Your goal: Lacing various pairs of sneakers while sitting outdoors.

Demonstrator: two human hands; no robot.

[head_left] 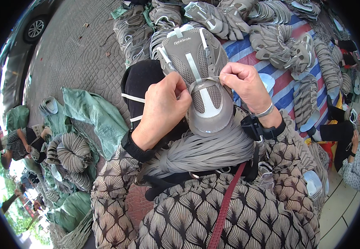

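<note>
Head view, frame centre: my left hand [163, 110] and right hand [244, 85] pinch a flat grey lace [203, 84] across a soft, light shoe upper [196, 66]. Floppy; grip lace ends.

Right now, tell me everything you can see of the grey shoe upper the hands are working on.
The shoe upper is a flat, unsoled piece in grey mesh and suede-like panels with pale grey strips and a white tongue top. It lies toe toward the person, resting on a black-clad knee and a bundle of grey laces. A grey lace crosses its middle; the left hand presses on its left edge and the right hand pinches the lace at its right edge.
</note>
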